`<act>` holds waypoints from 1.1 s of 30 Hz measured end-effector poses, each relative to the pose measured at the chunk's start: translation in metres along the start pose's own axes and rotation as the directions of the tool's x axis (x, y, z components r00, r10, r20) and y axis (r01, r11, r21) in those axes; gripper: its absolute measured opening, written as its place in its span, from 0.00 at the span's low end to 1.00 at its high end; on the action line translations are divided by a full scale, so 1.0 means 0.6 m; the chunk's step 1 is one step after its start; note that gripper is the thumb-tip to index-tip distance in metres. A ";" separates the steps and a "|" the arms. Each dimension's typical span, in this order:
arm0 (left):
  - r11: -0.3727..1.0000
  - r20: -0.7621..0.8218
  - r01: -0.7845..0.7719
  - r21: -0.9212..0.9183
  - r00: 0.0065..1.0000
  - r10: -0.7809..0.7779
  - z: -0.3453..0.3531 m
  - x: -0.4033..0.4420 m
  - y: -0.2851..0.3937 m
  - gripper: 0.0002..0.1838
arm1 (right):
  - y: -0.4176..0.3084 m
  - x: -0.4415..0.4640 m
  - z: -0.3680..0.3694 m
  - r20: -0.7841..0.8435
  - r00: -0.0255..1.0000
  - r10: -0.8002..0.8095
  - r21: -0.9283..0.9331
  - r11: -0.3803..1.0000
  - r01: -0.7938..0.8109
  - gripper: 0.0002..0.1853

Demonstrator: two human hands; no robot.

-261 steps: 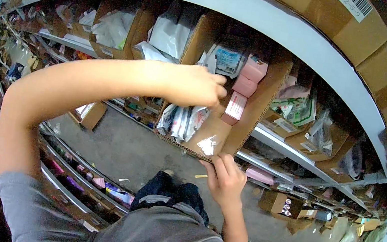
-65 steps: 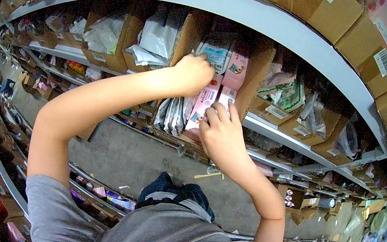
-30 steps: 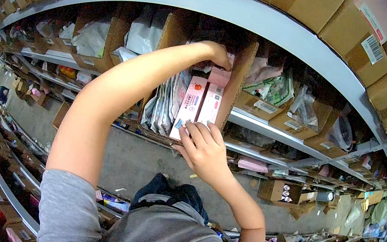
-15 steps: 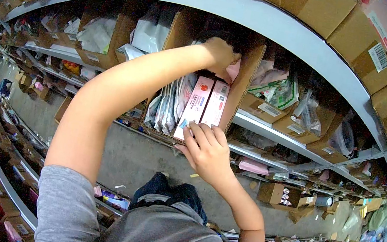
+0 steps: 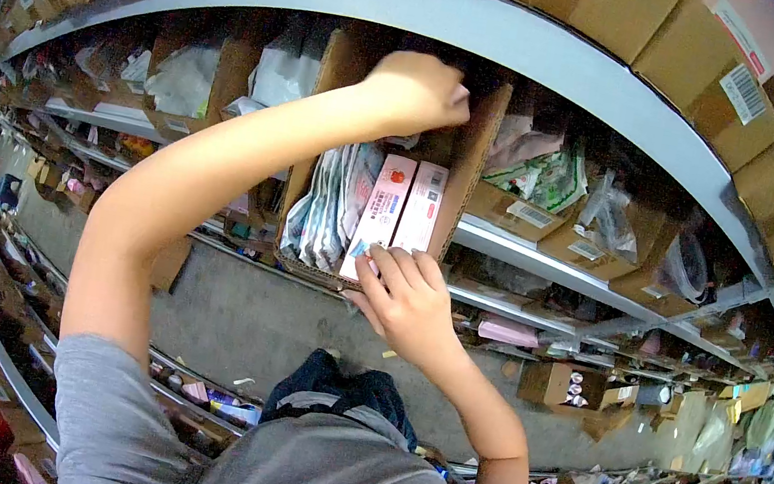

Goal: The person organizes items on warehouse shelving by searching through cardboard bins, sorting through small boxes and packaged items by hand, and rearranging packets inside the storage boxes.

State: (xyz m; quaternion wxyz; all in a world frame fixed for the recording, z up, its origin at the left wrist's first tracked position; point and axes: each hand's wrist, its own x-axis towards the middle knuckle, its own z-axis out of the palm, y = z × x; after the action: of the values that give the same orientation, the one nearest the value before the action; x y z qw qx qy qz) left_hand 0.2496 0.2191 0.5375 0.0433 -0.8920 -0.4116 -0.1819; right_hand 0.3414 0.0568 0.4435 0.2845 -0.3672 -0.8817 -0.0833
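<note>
On my feed, the open carton (image 5: 484, 151) sits at the shelf (image 5: 465, 6), front edge toward the person. Two pink boxes (image 5: 386, 203) lie side by side in its front half, right of a row of upright pouches (image 5: 319, 211). Right hand (image 5: 410, 301): fingers slightly apart, bent over the near ends of the boxes, thumb low by the carton's front edge; can't tell if it pinches anything. Left hand (image 5: 421, 90): deep at the carton's back, fingers curled, blurred; can't tell whether they're gripping something.
</note>
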 end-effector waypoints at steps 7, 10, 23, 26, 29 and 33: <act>0.883 0.284 0.309 -0.352 0.935 -0.214 -0.032 -0.119 0.012 0.20 | 0.001 0.001 -0.003 0.007 1.000 -0.004 0.003 1.000 0.004 0.18; 0.675 0.729 0.643 -0.361 0.646 -0.226 -0.050 -0.146 0.031 0.16 | 0.001 0.002 0.002 -0.034 0.999 -0.012 0.010 1.000 0.012 0.17; 0.973 0.412 0.197 -0.123 0.902 -0.130 0.028 -0.075 0.035 0.30 | 0.007 0.000 0.004 -0.059 0.994 -0.087 -0.018 0.996 0.086 0.16; 0.663 0.699 0.618 -0.423 0.688 -0.196 0.016 -0.065 0.016 0.32 | 0.011 -0.005 0.010 -0.083 0.992 -0.099 -0.045 0.994 0.096 0.17; 0.240 0.791 0.782 -0.575 0.606 -0.080 0.021 -0.086 -0.010 0.39 | 0.009 -0.006 0.010 -0.078 0.992 -0.101 -0.052 0.994 0.098 0.16; 0.852 0.635 0.374 -0.366 0.769 -0.064 0.024 -0.094 -0.011 0.29 | 0.017 -0.008 0.017 -0.244 0.953 -0.182 0.003 0.982 0.189 0.18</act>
State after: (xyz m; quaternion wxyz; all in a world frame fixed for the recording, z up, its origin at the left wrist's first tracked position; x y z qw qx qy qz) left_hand 0.2152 0.1861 0.5030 -0.3305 -0.8291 -0.4508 0.0123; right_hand 0.3466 0.0652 0.4317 0.3857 -0.2659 -0.8720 -0.1420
